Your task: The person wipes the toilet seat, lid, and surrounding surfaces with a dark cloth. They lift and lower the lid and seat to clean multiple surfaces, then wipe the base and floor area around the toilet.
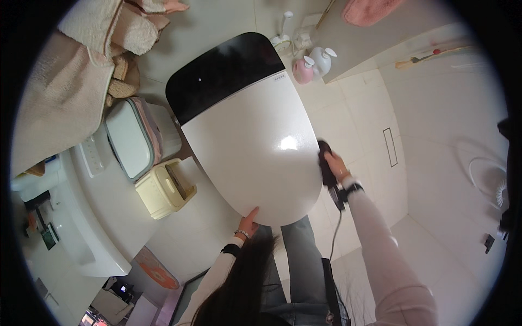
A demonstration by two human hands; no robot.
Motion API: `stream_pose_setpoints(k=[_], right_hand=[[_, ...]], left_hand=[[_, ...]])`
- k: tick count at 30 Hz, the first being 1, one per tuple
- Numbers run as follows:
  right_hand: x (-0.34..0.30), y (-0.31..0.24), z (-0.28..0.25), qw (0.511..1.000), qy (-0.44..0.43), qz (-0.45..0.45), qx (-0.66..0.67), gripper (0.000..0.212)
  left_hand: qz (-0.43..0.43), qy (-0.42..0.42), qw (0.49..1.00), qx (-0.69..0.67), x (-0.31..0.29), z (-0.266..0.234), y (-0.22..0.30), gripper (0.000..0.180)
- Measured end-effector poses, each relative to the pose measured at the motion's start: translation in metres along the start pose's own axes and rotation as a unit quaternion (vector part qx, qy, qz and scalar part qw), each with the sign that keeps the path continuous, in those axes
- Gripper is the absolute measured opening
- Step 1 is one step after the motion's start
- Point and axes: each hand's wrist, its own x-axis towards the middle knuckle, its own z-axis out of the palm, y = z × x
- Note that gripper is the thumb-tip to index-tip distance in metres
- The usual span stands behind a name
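A toilet with a white lid, lowered, and a glossy black rear section fills the middle. At the lid's front edge, one finger of my left hand lies on top; the other fingers are partly hidden at the rim, and the hand appears closed on the edge. My right hand is closed round a dark elongated object beside the lid's right edge. What kind of object it is cannot be made out. A thin cord hangs below that wrist.
Left of the toilet stand a lidded bin and a cream bin, near a white washbasin. Towels hang at the upper left. A pink pump bottle and a white one stand behind right.
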Motion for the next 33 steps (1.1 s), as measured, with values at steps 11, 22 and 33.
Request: stream_pose_setpoints(k=[11, 22, 33], right_hand=[[-0.206, 0.056, -0.083, 0.956, 0.001, 0.205, 0.209, 0.043], [-0.239, 0.067, -0.109, 0.943, 0.003, 0.106, 0.316, 0.037], [-0.241, 0.059, -0.091, 0.934, -0.045, 0.150, 0.322, 0.045]], left_hand=[[0.047, -0.227, 0.973, 0.018, -0.217, -0.024, 0.102, 0.041], [0.288, -0.282, 0.915, 0.001, -0.303, -0.047, 0.221, 0.025], [0.057, -0.213, 0.975, -0.035, -0.285, -0.032, 0.166, 0.038]])
